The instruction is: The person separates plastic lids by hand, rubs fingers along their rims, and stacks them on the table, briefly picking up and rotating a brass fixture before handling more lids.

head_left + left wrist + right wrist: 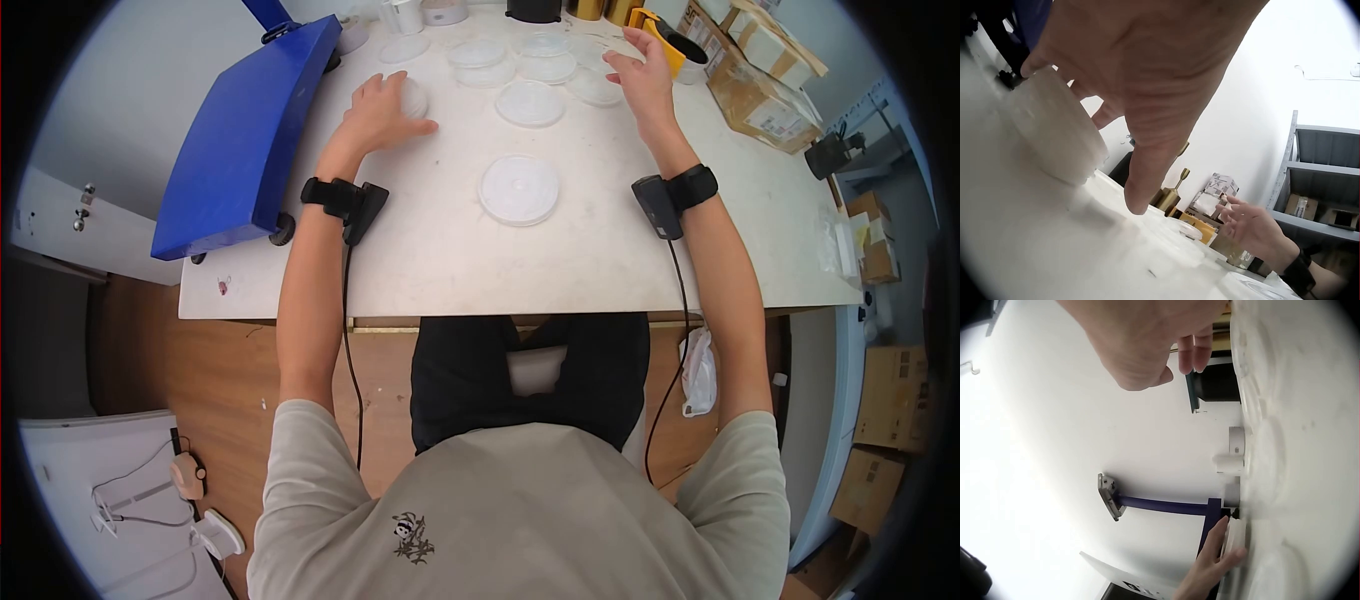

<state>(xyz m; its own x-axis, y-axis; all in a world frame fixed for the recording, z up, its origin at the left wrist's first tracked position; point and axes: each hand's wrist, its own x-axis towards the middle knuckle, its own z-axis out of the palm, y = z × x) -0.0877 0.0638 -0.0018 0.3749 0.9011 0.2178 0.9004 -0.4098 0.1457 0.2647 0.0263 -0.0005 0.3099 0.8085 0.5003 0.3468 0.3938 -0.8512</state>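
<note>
My left hand (375,118) is spread around a stack of clear round lids (414,98) at the left of the table. In the left wrist view the stack (1057,128) has fingers at its far side, while the thumb stands apart from it. Whether the fingers touch it I cannot tell. The right hand (645,85), loosely bent and empty, hovers over the back right near a clear lid (596,88). A single round lid (519,190) lies nearest the front edge, with another (530,104) behind it and paired lids (482,62) farther back.
A blue platform scale (245,140) stands along the left side. At the back right are a yellow-handled object (660,42) and taped cardboard boxes (765,100). A black container (533,10) and white cups (403,15) line the back.
</note>
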